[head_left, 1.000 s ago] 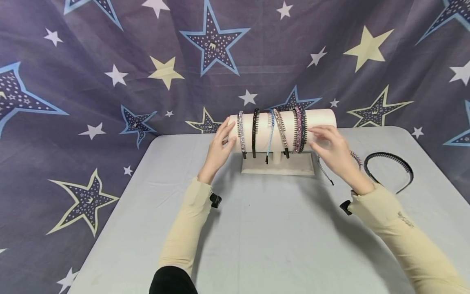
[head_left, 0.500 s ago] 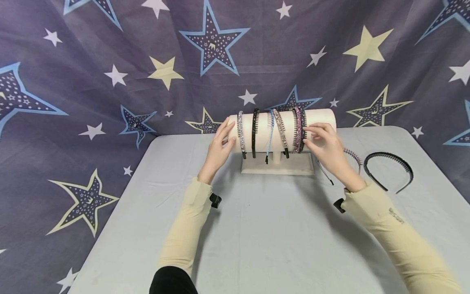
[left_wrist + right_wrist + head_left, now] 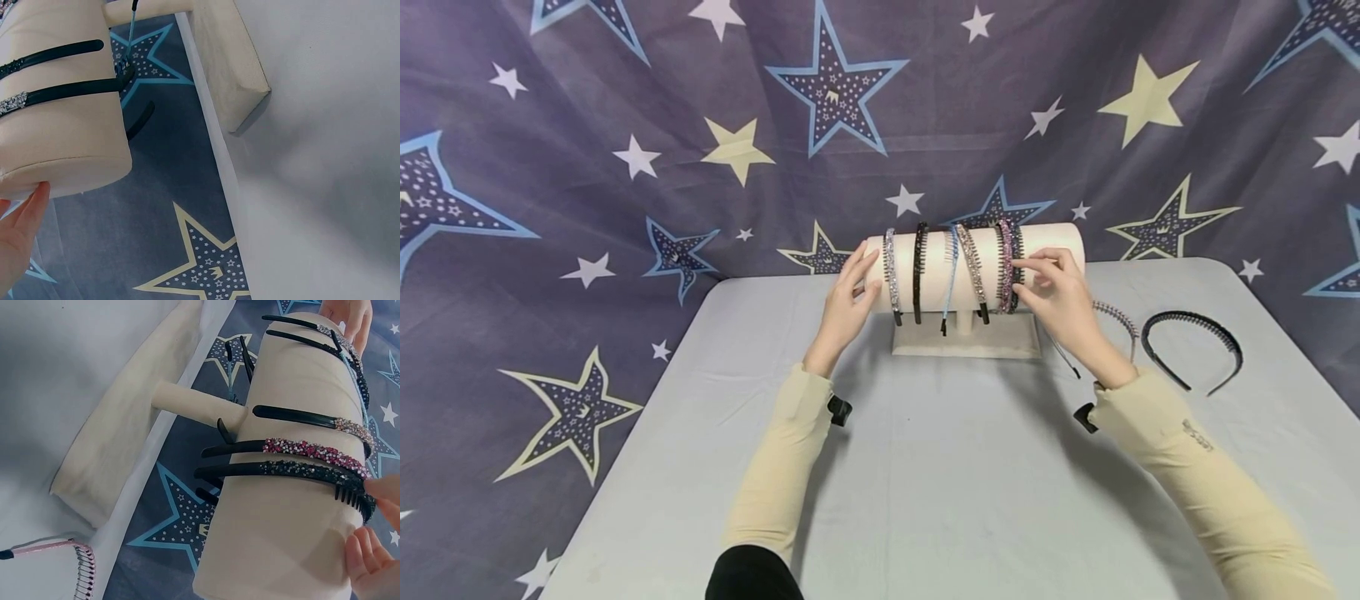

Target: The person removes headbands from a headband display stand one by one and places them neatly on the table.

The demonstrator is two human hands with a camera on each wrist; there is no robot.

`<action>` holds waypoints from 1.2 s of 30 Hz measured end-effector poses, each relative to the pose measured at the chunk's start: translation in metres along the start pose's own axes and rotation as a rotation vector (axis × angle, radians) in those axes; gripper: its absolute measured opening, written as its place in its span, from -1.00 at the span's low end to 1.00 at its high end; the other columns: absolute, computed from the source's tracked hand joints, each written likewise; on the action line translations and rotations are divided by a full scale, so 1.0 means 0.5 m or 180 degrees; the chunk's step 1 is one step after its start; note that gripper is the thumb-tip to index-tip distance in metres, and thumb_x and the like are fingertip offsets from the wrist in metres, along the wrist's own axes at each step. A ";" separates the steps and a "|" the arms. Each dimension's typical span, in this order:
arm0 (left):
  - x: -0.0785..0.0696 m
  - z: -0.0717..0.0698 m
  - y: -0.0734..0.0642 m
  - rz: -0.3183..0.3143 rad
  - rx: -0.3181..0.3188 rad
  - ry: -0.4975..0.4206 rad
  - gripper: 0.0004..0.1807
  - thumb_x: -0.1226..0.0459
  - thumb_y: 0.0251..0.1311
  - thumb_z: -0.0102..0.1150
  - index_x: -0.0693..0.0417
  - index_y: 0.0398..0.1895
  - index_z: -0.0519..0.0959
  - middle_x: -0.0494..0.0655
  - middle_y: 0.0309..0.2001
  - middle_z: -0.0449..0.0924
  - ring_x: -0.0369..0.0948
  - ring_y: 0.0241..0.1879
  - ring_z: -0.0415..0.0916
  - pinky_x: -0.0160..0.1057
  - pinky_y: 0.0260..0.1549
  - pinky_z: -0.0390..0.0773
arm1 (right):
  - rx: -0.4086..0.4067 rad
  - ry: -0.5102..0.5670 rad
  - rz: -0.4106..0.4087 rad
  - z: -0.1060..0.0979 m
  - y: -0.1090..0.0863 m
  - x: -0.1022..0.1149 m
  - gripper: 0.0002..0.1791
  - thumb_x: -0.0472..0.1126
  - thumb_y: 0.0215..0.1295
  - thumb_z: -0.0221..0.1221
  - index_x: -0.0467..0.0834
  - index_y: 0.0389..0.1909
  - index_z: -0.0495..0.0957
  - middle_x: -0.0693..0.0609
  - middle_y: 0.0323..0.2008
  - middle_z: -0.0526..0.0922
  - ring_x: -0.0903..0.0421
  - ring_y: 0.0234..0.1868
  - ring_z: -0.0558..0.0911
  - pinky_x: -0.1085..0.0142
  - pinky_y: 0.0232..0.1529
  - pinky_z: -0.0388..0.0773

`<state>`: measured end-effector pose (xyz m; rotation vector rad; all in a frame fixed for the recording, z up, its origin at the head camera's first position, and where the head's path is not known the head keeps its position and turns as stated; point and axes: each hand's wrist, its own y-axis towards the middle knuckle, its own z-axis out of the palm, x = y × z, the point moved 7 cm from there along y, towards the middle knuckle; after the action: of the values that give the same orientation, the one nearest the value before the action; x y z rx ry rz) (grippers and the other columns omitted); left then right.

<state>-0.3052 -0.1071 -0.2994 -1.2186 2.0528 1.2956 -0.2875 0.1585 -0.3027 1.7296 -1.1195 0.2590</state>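
Several headbands hang around a cream cylindrical display roll point(image 3: 1051, 237) on a flat-based stand. My left hand point(image 3: 844, 307) rests against the roll's left end, close to a silvery beaded headband point(image 3: 891, 267). Its fingertips also touch the end face in the left wrist view. My right hand point(image 3: 1062, 304) is at the roll's right part, thumb and forefinger spread apart with their tips at a dark beaded headband point(image 3: 275, 469). Right beside that one is a pink beaded headband point(image 3: 300, 449). Farther left sit a gold-toned headband point(image 3: 972, 258), a thin blue headband point(image 3: 952, 271) and a black headband point(image 3: 919, 275).
The stand's base point(image 3: 917, 340) sits on a pale table point(image 3: 910, 492). At the right lie a black toothed headband point(image 3: 1195, 317) and a pinkish headband point(image 3: 1120, 317), partly behind my right arm. A star-patterned cloth point(image 3: 925, 108) hangs behind.
My right hand has moved left along the roll, from its bare right part to the dark beaded headband. The left hand stays where it was.
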 end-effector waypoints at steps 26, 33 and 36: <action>0.067 0.014 0.015 0.0026 -0.0016 -0.0020 -0.53 0.40 0.19 -0.03 0.15 0.21 0.28 -0.06 0.33 0.02 -0.07 0.21 0.18 -0.14 0.02 0.44 | -0.0129 -0.0134 -0.0029 -0.014 -0.006 -0.002 -0.64 -0.53 -0.08 0.15 -0.35 -0.16 0.53 -0.19 -0.08 0.40 0.06 -0.37 0.48 0.47 -0.32 0.43; 0.070 0.013 0.014 0.0058 0.0002 0.0058 -0.53 0.33 0.21 -0.03 0.04 0.23 0.28 -0.20 0.34 0.01 -0.16 0.20 0.20 -0.26 0.02 0.44 | -0.0180 -0.0107 -0.0073 -0.019 -0.010 -0.004 -0.63 -0.56 -0.11 0.13 -0.37 -0.17 0.53 -0.20 -0.10 0.40 0.06 -0.37 0.48 0.63 -0.33 0.41; 0.071 0.012 0.014 0.0062 0.0012 0.0082 -0.53 0.32 0.21 -0.04 0.03 0.23 0.28 -0.21 0.34 0.01 -0.18 0.20 0.20 -0.29 0.01 0.44 | -0.0216 -0.0114 -0.0075 -0.023 -0.010 -0.008 -0.62 -0.56 -0.12 0.14 -0.36 -0.17 0.53 -0.20 -0.10 0.41 0.08 -0.38 0.48 0.66 -0.34 0.40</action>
<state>-0.3303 -0.1165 -0.3244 -1.2225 2.0890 1.2906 -0.2820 0.1703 -0.3030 1.6923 -1.1206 0.1742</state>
